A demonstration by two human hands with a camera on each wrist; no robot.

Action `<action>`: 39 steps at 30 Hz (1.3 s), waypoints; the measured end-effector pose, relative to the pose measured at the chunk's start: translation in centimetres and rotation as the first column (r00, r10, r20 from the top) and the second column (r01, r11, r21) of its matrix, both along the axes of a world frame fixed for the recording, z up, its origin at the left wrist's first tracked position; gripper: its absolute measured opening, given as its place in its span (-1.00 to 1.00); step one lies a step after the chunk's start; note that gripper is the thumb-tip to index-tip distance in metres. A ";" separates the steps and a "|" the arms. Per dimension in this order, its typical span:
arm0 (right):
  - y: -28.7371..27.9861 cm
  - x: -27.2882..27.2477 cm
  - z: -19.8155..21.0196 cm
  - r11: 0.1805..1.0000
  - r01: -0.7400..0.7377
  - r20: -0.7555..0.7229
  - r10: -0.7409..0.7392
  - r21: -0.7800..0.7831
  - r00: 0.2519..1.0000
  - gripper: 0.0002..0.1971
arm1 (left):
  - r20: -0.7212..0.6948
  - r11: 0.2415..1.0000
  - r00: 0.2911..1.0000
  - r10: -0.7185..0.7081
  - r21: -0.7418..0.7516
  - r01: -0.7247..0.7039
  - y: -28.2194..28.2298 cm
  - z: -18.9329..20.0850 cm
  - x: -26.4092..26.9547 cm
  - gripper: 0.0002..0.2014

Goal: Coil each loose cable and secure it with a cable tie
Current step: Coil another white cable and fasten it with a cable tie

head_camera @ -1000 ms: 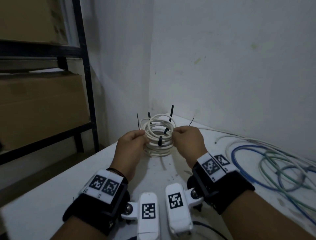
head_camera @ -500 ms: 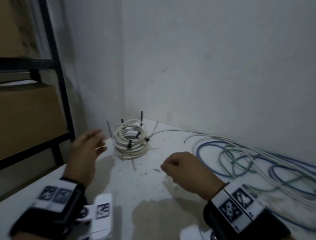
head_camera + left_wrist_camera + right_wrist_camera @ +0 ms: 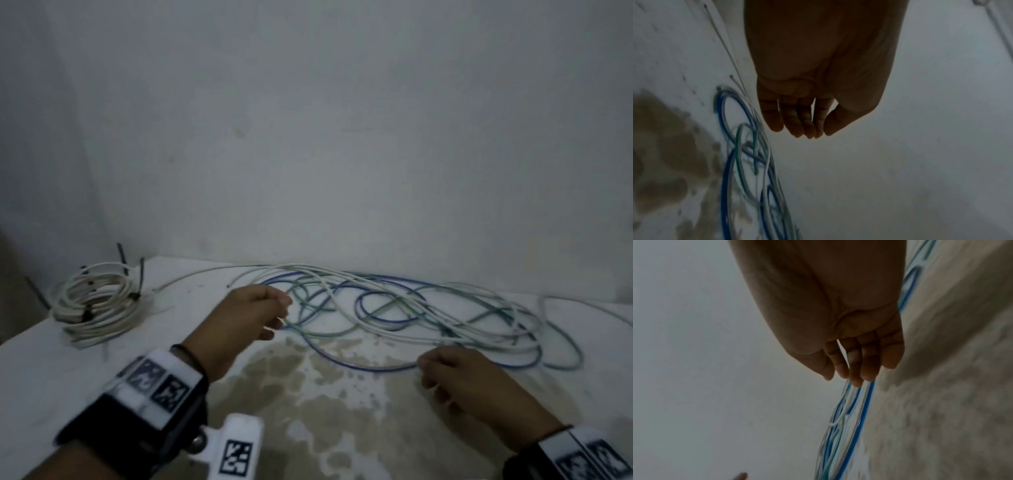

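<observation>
From the head view we judge one cable done: the coiled white cable bundle cinched with black ties point(image 3: 94, 305) sits left of the loose tangle of blue, green and white cables point(image 3: 411, 311) on the stained white tabletop point(image 3: 308, 411), and our left hand point(image 3: 239, 325) and right hand point(image 3: 459, 380) reach for that tangle's near edge. At the left wrist our left hand point(image 3: 818, 81) hangs slack and holds nothing beside the tangle point(image 3: 748, 162). At the right wrist our right hand point(image 3: 838, 337) has fingers point(image 3: 856, 369) loosely bent, tips at the strands point(image 3: 849, 418), grip not yet visible; next we should single out one cable.
</observation>
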State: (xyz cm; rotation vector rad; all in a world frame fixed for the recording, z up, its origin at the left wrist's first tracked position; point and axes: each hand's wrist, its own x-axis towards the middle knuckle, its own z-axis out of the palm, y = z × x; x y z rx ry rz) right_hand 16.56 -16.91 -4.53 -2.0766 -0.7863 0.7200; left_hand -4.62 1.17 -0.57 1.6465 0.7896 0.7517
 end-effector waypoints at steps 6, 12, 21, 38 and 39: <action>-3.3 4.5 -2.8 0.849 0.454 -0.525 -0.266 0.270 0.809 -0.86 | -0.378 0.914 0.923 -0.073 0.345 0.214 -2.2 -2.0 11.0 -0.82; -3.4 5.8 -3.5 0.799 0.529 -0.659 -0.236 0.287 0.714 -0.89 | -0.793 0.717 0.607 -0.046 0.397 0.573 -3.3 -3.4 17.0 -0.58; -3.4 6.1 -4.3 0.786 0.496 -0.535 -0.256 0.369 0.805 -0.96 | -0.805 0.595 0.590 -0.060 0.446 0.668 -4.4 -1.5 17.3 -0.76; -6.3 7.7 -1.9 0.828 0.318 0.589 -0.554 0.461 0.588 -0.83 | -0.396 0.339 0.913 -0.095 0.850 0.404 -4.9 5.8 7.0 -0.89; -6.6 7.7 -1.0 0.818 0.299 0.616 -0.570 0.492 0.544 -0.83 | -0.408 0.325 0.911 -0.057 0.855 0.403 -4.1 5.6 6.5 -0.83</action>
